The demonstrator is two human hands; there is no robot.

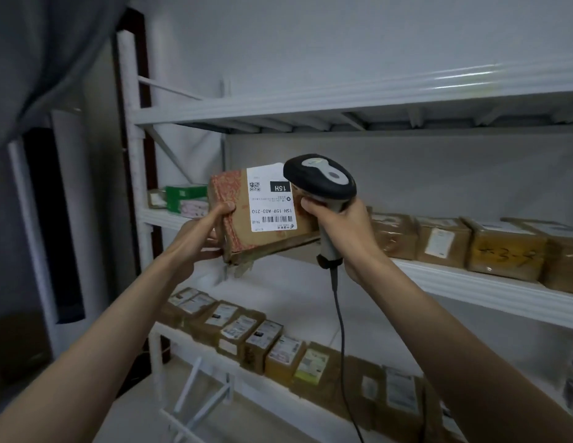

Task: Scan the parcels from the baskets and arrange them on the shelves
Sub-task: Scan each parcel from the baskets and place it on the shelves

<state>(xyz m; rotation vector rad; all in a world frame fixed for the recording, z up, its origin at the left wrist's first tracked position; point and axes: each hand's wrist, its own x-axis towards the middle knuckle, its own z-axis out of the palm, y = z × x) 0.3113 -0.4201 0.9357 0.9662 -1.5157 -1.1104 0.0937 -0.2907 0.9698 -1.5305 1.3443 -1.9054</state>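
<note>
In front of the white shelves, the left hand grips 1 cardboard parcel by its left end, label upside down, long axis left-right. The right hand clasps 1 scanner, head over the label. Boxed parcels line 2 shelves behind.

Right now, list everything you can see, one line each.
held parcel: one, brown with white label, before the middle shelf
scanner: one, black and grey, corded, over the label
shelving: white, three levels showing
green box: one, middle shelf, left end
middle shelf parcels: at least four, brown, right side
lower shelf parcels: a row, brown, labelled
left hand: grips the parcel's left end
right hand: grips the scanner's handle
</note>
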